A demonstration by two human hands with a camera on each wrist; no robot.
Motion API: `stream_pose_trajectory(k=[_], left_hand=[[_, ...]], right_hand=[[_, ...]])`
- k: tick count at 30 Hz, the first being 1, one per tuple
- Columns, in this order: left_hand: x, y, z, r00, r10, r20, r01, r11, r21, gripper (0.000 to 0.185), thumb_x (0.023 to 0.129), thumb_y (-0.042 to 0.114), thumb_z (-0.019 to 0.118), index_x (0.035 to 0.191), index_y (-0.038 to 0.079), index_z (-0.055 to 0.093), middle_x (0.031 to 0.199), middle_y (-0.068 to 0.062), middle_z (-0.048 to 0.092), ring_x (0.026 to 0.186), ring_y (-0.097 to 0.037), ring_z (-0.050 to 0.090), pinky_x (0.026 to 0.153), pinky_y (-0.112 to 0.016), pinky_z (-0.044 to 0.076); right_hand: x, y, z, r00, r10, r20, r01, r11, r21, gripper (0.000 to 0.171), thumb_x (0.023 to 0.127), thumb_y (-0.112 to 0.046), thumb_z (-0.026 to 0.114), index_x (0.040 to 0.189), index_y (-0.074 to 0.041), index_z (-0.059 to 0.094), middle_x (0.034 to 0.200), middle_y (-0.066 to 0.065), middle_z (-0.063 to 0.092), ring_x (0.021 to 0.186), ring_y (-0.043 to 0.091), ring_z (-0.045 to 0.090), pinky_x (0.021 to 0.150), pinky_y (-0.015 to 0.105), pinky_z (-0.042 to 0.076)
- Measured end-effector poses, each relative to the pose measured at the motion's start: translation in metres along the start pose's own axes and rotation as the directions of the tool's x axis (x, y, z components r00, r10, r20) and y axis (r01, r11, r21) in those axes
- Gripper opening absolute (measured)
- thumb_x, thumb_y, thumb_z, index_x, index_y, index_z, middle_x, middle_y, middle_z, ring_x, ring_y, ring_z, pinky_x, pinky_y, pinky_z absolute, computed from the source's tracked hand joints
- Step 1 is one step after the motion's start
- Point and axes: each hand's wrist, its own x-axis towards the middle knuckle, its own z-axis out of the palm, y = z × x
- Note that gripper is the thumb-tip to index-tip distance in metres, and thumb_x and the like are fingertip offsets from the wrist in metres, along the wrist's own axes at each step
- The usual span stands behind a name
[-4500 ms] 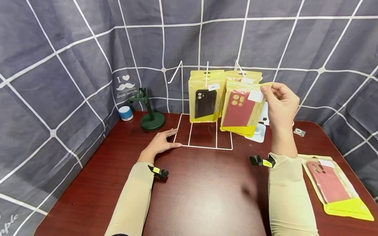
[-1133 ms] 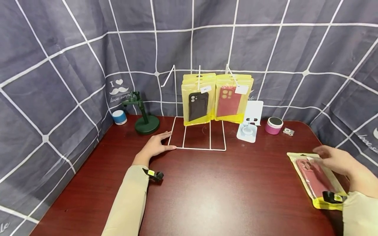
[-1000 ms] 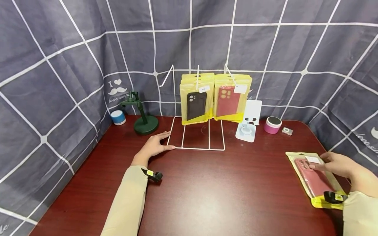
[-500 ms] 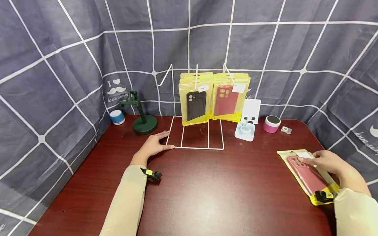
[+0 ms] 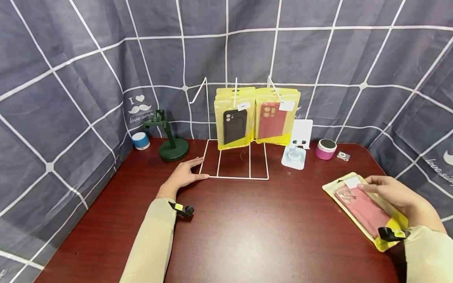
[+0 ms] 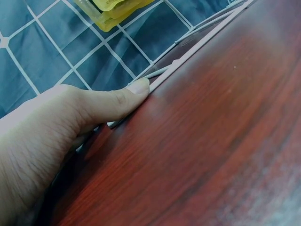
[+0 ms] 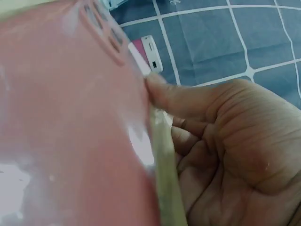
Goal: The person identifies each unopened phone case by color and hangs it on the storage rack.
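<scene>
My right hand [image 5: 387, 191] grips a yellow packet with a red phone case [image 5: 362, 209] by its right edge, lifted and tilted above the table's right side. The right wrist view shows the thumb [image 7: 174, 96] on top of that red phone case packet [image 7: 70, 122] and the fingers curled beneath. My left hand [image 5: 185, 175] lies flat on the table, its thumb [image 6: 117, 99] pressed against the front left corner of the white wire rack [image 5: 233, 177]. On the rack's hooks hang packets with a black case [image 5: 234, 117] and a red case [image 5: 277, 114].
At the back left stand a green stand [image 5: 170, 135] and a small blue speaker [image 5: 141, 140]. Right of the rack are a white phone holder [image 5: 298, 144], a pink speaker [image 5: 326, 149] and a small silver clip [image 5: 343, 156]. A checked grey cloth [image 5: 70, 78] walls the dark red table [image 5: 247, 228].
My right hand has closed on the lying red case packet, raised its top end and drawn it leftward. My left hand has stayed at the rack's corner.
</scene>
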Motion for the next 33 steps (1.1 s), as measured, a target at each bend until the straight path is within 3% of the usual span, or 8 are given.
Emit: stream_pose_trajectory(k=[4,8,12,16,20,23,28,33], left_hand=[[0.000,0.000,0.000,1.000,0.001,-0.006,-0.001,1.000,-0.007,0.093,0.076,0.072,0.073,0.151,0.021,0.050,0.157,-0.005,0.042,0.147,-0.026,0.034,0.116,-0.050,0.032],[0.000,0.000,-0.001,1.000,-0.006,0.004,0.006,1.000,-0.006,0.094,0.077,0.072,0.072,0.152,0.021,0.048,0.158,-0.004,0.040,0.148,-0.025,0.033,0.117,-0.051,0.031],[0.000,0.000,-0.001,1.000,-0.018,0.014,0.018,1.000,-0.012,0.094,0.077,0.072,0.072,0.153,0.022,0.047,0.159,-0.002,0.039,0.148,-0.023,0.031,0.117,-0.049,0.030],[-0.001,0.000,-0.001,1.000,-0.017,0.011,0.018,1.000,-0.019,0.094,0.077,0.071,0.073,0.152,0.021,0.048,0.159,-0.002,0.039,0.148,-0.023,0.032,0.117,-0.049,0.031],[-0.002,0.000,0.002,1.000,-0.016,0.012,0.017,1.000,-0.020,0.095,0.076,0.072,0.073,0.152,0.022,0.047,0.159,-0.002,0.040,0.148,-0.024,0.032,0.117,-0.050,0.031],[-0.003,0.000,0.004,1.000,-0.019,0.015,0.020,1.000,-0.022,0.096,0.076,0.073,0.073,0.152,0.022,0.047,0.159,-0.002,0.040,0.148,-0.024,0.033,0.116,-0.050,0.032],[-0.002,0.000,0.005,1.000,-0.019,0.016,0.019,1.000,-0.017,0.095,0.076,0.073,0.072,0.152,0.022,0.048,0.158,-0.003,0.040,0.147,-0.024,0.033,0.116,-0.051,0.032],[-0.001,0.000,0.003,1.000,-0.020,0.003,0.020,1.000,-0.012,0.094,0.076,0.072,0.073,0.152,0.023,0.048,0.158,-0.004,0.040,0.147,-0.024,0.033,0.116,-0.051,0.032]], right_hand=[[0.000,-0.010,0.000,0.999,-0.034,0.023,0.032,0.993,0.111,0.021,0.102,-0.020,0.061,0.112,-0.002,0.064,0.095,-0.003,0.070,0.081,0.014,0.064,0.067,0.029,0.053],[-0.001,-0.023,0.000,0.991,-0.089,0.097,0.061,0.964,0.260,0.016,0.103,-0.010,0.057,0.115,-0.006,0.066,0.098,0.000,0.073,0.079,0.018,0.069,0.066,0.035,0.058],[-0.005,-0.038,0.002,0.989,-0.093,0.114,0.048,0.937,0.347,0.018,0.103,-0.009,0.055,0.113,-0.013,0.070,0.093,0.004,0.074,0.075,0.023,0.071,0.064,0.041,0.060],[-0.009,-0.058,0.005,0.985,-0.158,0.074,0.112,0.898,0.426,0.021,0.104,-0.005,0.052,0.113,-0.012,0.070,0.090,0.006,0.074,0.074,0.023,0.072,0.061,0.041,0.061],[-0.012,-0.082,0.014,0.961,-0.274,-0.033,0.261,0.864,0.431,0.025,0.102,0.004,0.052,0.114,-0.006,0.071,0.095,0.005,0.074,0.077,0.018,0.071,0.063,0.034,0.060],[-0.016,-0.103,0.024,0.949,-0.293,-0.115,0.313,0.842,0.439,0.027,0.099,0.007,0.055,0.114,-0.007,0.073,0.096,0.006,0.075,0.077,0.018,0.072,0.063,0.033,0.060],[-0.014,-0.146,0.043,0.918,-0.329,-0.222,0.397,0.750,0.529,0.024,0.097,0.008,0.058,0.116,-0.003,0.070,0.094,0.010,0.075,0.073,0.021,0.073,0.061,0.033,0.060],[0.001,-0.192,0.060,0.845,-0.426,-0.322,0.532,0.612,0.585,0.022,0.095,0.010,0.061,0.116,0.006,0.066,0.095,0.012,0.075,0.073,0.020,0.074,0.061,0.031,0.060]])
